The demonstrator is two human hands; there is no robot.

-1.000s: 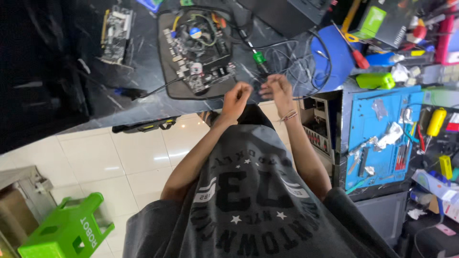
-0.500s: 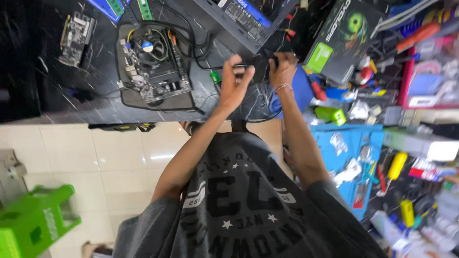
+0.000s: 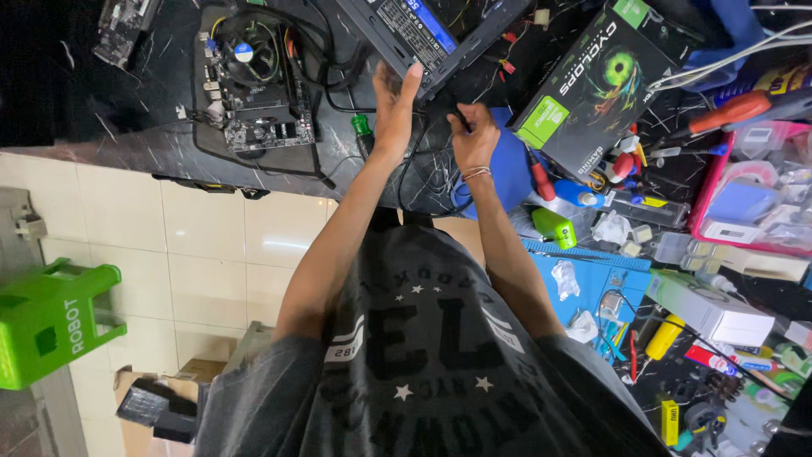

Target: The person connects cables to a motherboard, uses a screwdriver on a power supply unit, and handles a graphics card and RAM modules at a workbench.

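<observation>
— Metal, by the look of it: the dark power supply box point(image 3: 431, 38) is a sheet-steel case with a blue label, lying tilted on the black marbled bench point(image 3: 127, 140). I'd judge it heavy for its bulk, stiff, with hard edges.

— Where are the hands against it?

— The left hand point(image 3: 394, 106) is at the box's near edge, fingers stretched up flat against its side, open rather than clasped round anything. The right hand point(image 3: 475, 140) sits just off the box's near corner, curled, its fingers closed on the black cables point(image 3: 427, 161) that trail from the box; exactly what it pinches I cannot tell.

— How would you take hold of the box?

— By the two long sides of the case, palms on the flat steel, never by the leads. The case will not give, but painted steel can slip in a dry palm. The cables are soft and springy, and likely to snag the green-handled screwdriver point(image 3: 362, 129) lying just on the left hand's side of the box.

— Anything delicate close by?

— The motherboard point(image 3: 254, 93) with its round cooler fan lies further out on that same side, joined to the box by cables. On the other side of the box stands a black and green carton point(image 3: 592, 85), nearly touching it.
</observation>
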